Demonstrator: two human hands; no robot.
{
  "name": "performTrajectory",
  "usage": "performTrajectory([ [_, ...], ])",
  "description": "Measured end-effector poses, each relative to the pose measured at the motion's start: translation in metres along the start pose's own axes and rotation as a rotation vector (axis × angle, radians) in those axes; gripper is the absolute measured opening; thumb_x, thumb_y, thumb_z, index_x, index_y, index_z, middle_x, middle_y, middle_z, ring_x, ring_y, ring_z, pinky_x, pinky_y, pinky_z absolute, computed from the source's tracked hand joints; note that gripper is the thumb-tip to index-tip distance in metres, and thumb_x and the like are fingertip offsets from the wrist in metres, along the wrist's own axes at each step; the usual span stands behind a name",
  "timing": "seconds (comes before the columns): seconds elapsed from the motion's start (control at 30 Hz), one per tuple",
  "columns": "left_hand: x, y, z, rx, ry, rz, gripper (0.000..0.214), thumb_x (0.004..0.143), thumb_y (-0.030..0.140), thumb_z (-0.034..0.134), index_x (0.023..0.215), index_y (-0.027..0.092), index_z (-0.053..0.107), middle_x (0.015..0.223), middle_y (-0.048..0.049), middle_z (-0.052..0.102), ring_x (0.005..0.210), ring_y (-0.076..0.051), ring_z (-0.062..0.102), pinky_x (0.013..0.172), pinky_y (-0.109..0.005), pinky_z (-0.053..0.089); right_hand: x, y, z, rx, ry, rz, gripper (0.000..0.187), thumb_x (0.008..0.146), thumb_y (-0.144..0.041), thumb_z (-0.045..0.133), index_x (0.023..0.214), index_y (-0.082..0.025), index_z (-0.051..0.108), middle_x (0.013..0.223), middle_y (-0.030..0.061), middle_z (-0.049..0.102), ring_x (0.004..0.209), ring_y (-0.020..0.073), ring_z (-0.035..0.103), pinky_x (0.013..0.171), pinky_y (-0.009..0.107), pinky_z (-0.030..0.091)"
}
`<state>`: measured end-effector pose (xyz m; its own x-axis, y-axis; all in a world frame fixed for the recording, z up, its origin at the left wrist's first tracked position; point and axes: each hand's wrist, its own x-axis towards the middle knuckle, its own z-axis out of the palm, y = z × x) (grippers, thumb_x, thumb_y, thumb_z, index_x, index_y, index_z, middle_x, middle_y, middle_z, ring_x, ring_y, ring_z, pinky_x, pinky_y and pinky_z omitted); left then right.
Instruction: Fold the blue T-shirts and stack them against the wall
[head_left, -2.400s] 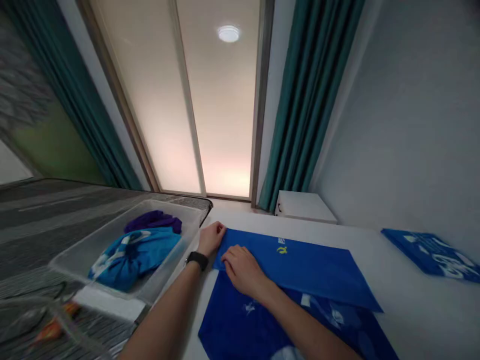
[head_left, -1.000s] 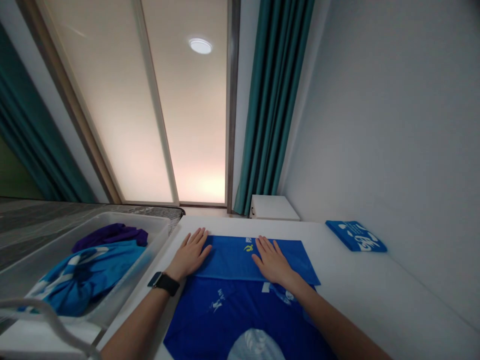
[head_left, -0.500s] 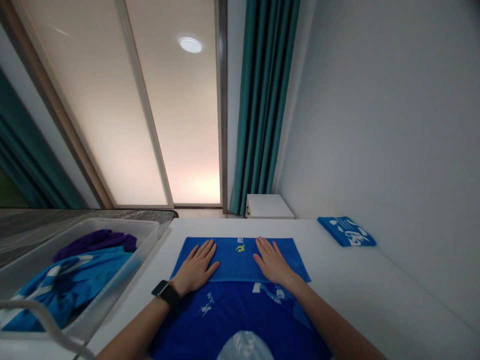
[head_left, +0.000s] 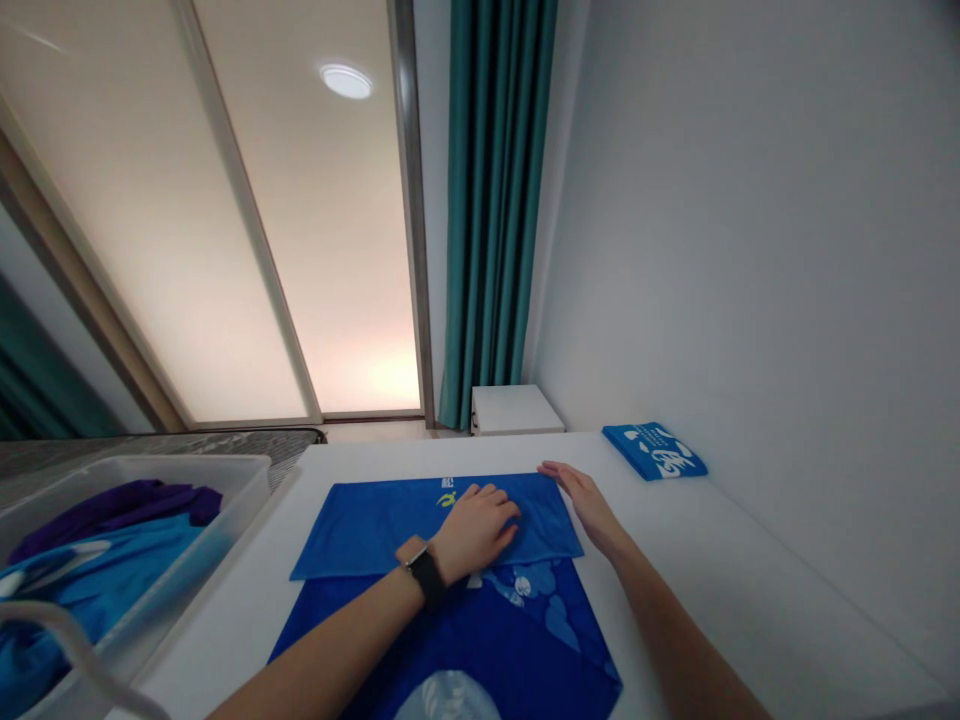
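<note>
Garment (head_left: 480, 640): blue, lying on the white table (head_left: 720, 580) right before the person, its darker stretch and pale round patch nearest the body.
Left hand (head_left: 476, 525): palm down on the garment's lighter panel (head_left: 375, 520), which looks folded over; fingers loosely bent, clamped on nothing that I can see. A dark-strapped watch (head_left: 426, 575) circles the wrist.
Right hand (head_left: 589, 505): fingers straight and close together, tips at the panel's far right corner; whether the thumb pinches cloth, I cannot tell from here.
Fold in hand: squaring and smoothing that panel, I'd judge.
Next move: seems to call for a light, exact touch along the right edge, with the left palm steadying the layers.
Bin (head_left: 244, 490): translucent, off to the left, purple cloth (head_left: 112, 510) and lighter blue cloth (head_left: 127, 570) heaped inside.
Printed bundle (head_left: 652, 450): blue and white, folded, on the table beyond the right hand, apart from it.
Backdrop: white cabinet (head_left: 514, 408), teal curtain (head_left: 495, 210), frosted doors (head_left: 330, 220).
</note>
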<state>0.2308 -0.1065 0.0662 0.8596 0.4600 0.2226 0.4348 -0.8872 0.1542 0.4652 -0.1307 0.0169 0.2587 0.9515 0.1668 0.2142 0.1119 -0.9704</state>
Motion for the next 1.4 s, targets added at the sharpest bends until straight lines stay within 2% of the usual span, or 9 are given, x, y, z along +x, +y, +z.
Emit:
performTrajectory([
  [0.17,0.038,0.042,0.029,-0.085,-0.005,0.114,0.015,0.092,0.035,0.059,0.099,0.022,0.064,0.096,-0.0039,0.066,0.095,-0.021,0.060,0.081,-0.032,0.044,0.002,0.013,-0.013,0.185,0.095,0.035,0.053,0.085,-0.061,0.050,0.108,-0.017,0.066,0.110,0.0138,0.072,0.112,0.0247,0.063,0.104,0.043,0.043],
  [0.3,0.052,0.059,0.045,-0.066,-0.010,0.170,0.025,0.090,0.042,0.061,0.105,0.022,0.062,0.097,-0.0056,0.066,0.096,-0.023,0.060,0.080,-0.033,0.046,0.005,0.016,-0.015,0.241,0.132,0.098,0.048,0.084,-0.057,0.049,0.105,-0.017,0.066,0.105,0.0134,0.073,0.106,0.0242,0.066,0.099,0.041,0.046],
  [0.43,0.058,0.063,0.053,-0.003,-0.028,0.185,0.013,0.092,0.029,0.055,0.091,0.020,0.063,0.093,-0.0067,0.066,0.091,-0.022,0.061,0.074,-0.031,0.048,0.008,0.014,-0.017,-0.011,0.201,0.072,0.051,0.088,-0.052,0.035,0.109,-0.016,0.065,0.101,0.0129,0.073,0.097,0.0229,0.067,0.087,0.037,0.051],
  [0.63,0.049,0.043,0.040,-0.304,0.112,-0.045,0.014,0.088,0.015,0.050,0.088,0.021,0.063,0.091,-0.0037,0.069,0.087,-0.018,0.063,0.080,-0.028,0.048,0.006,0.010,-0.026,-0.377,0.315,0.067,0.042,0.084,-0.038,0.035,0.099,-0.017,0.067,0.079,0.0069,0.068,0.077,0.0217,0.062,0.076,0.034,0.046],
  [0.8,0.027,0.008,0.027,-0.606,0.303,-0.325,0.014,0.086,0.019,0.045,0.086,0.020,0.059,0.077,-0.0006,0.067,0.067,-0.015,0.060,0.066,-0.026,0.045,0.002,0.006,-0.014,-0.445,0.202,0.077,0.040,0.084,-0.030,0.034,0.102,-0.018,0.067,0.065,0.0005,0.063,0.063,0.0188,0.058,0.066,0.030,0.044],
  [0.93,0.015,-0.005,0.033,-0.691,0.380,-0.372,0.015,0.089,0.026,0.043,0.087,0.020,0.057,0.070,0.0017,0.061,0.060,-0.014,0.056,0.058,-0.025,0.042,0.001,0.003,-0.002,-0.433,0.128,0.091,0.042,0.083,-0.028,0.033,0.106,-0.016,0.066,0.069,0.0018,0.066,0.067,0.0190,0.061,0.068,0.029,0.046],
  [1.07,0.009,-0.001,0.039,-0.712,0.377,-0.281,0.016,0.092,0.026,0.043,0.090,0.019,0.057,0.078,-0.0007,0.063,0.070,-0.016,0.060,0.068,-0.027,0.047,0.001,0.003,0.004,-0.427,0.091,0.113,0.044,0.082,-0.026,0.033,0.113,-0.015,0.062,0.084,0.0046,0.072,0.073,0.0190,0.063,0.069,0.029,0.047],
  [1.2,0.001,0.005,0.037,-0.643,0.323,-0.131,0.021,0.095,0.027,0.042,0.109,0.020,0.056,0.096,-0.0042,0.068,0.089,-0.018,0.063,0.084,-0.030,0.047,0.005,0.006,0.003,-0.442,0.081,0.140,0.047,0.084,-0.025,0.031,0.122,-0.014,0.057,0.090,0.0053,0.072,0.077,0.0183,0.064,0.071,0.029,0.047],
  [1.4,-0.006,0.016,0.029,-0.164,0.206,0.233,0.030,0.096,0.021,0.038,0.123,0.018,0.051,0.097,-0.0076,0.067,0.093,-0.020,0.061,0.090,-0.036,0.041,0.028,0.012,-0.001,-0.534,0.051,0.206,0.042,0.084,-0.021,0.037,0.121,-0.014,0.058,0.079,0.0031,0.068,0.067,0.0164,0.061,0.063,0.026,0.044],
])
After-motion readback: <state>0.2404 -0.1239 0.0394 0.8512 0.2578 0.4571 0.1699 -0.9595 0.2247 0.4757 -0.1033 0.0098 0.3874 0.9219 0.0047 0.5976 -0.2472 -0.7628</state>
